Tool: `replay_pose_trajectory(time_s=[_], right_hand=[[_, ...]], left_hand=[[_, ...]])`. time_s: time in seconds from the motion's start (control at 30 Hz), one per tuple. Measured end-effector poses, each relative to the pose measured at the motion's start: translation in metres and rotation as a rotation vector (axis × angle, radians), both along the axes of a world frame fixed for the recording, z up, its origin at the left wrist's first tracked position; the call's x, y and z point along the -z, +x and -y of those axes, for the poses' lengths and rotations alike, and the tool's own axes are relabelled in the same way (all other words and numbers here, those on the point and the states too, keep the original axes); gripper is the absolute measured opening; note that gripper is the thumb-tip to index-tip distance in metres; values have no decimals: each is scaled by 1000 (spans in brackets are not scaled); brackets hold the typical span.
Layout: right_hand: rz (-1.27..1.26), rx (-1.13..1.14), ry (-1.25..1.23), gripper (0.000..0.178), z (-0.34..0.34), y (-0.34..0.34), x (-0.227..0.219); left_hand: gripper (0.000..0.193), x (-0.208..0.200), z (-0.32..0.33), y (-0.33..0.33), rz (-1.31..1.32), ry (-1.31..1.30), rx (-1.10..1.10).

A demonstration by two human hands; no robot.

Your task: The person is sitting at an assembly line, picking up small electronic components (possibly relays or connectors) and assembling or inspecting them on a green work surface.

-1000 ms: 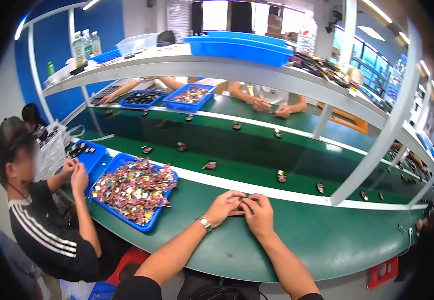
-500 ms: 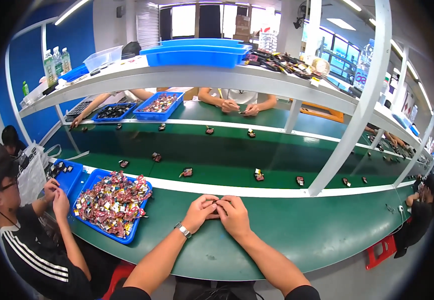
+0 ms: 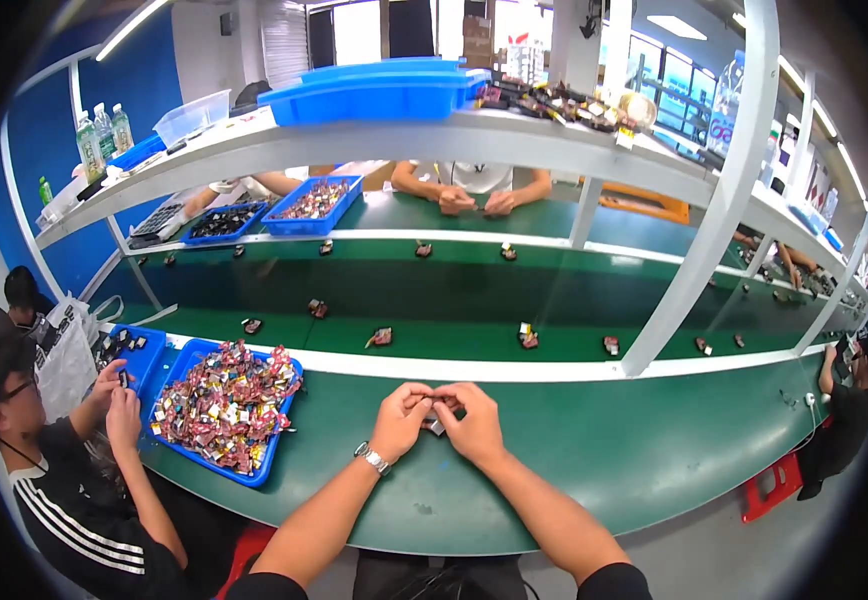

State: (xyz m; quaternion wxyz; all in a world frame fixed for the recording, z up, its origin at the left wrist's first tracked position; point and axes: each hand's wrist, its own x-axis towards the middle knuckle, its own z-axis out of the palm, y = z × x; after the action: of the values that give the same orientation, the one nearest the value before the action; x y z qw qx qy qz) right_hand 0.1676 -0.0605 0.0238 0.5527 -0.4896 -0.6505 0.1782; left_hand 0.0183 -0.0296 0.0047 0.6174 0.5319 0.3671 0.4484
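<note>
Over the green tabletop both my hands meet, fingertips together. My left hand, with a metal watch at its wrist, is closed on one side of a small dark piece with a silvery part. From the other side my right hand pinches the same piece. Fingers cover most of it, so its exact kind does not show. Left of my hands, a blue tray holds a heap of small red, white and yellow parts with wires.
Beyond a white rail, several small dark-and-red assemblies lie spaced along the green conveyor belt. A slanted white post supports the shelf. A co-worker sits left, beside a second blue tray. Another person's hands work opposite.
My fingers have shifted around the small piece, and its silvery part now shows beneath them. The assemblies on the near belt appear slightly further right. The left co-worker's hands have moved.
</note>
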Motion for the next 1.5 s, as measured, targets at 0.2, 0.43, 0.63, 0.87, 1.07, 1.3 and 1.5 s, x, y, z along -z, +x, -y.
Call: replay_pose_trajectory(time_s=[0.2, 0.43, 0.63, 0.87, 1.07, 1.3, 1.5], right_hand=[[-150, -100, -116, 19, -7, 1, 4], [-371, 76, -301, 15, -53, 37, 13], [-228, 349, -289, 16, -118, 58, 19], [439, 711, -47, 43, -111, 105, 10], [456, 869, -306, 51, -101, 157, 29], [111, 545, -39, 52, -78, 132, 22], [189, -189, -65, 63, -8, 40, -17]], left_hand=[[14, 0, -4, -2, -37, 57, -15], [29, -4, -7, -4, 104, 14, -59], [20, 1, -9, -1, -14, 67, -2], [20, 7, -9, -15, 8, 47, 5], [18, -3, -9, -8, -32, 49, 41], [19, 0, -16, -9, 47, 27, 64], [35, -7, -20, -21, 158, -149, 152]])
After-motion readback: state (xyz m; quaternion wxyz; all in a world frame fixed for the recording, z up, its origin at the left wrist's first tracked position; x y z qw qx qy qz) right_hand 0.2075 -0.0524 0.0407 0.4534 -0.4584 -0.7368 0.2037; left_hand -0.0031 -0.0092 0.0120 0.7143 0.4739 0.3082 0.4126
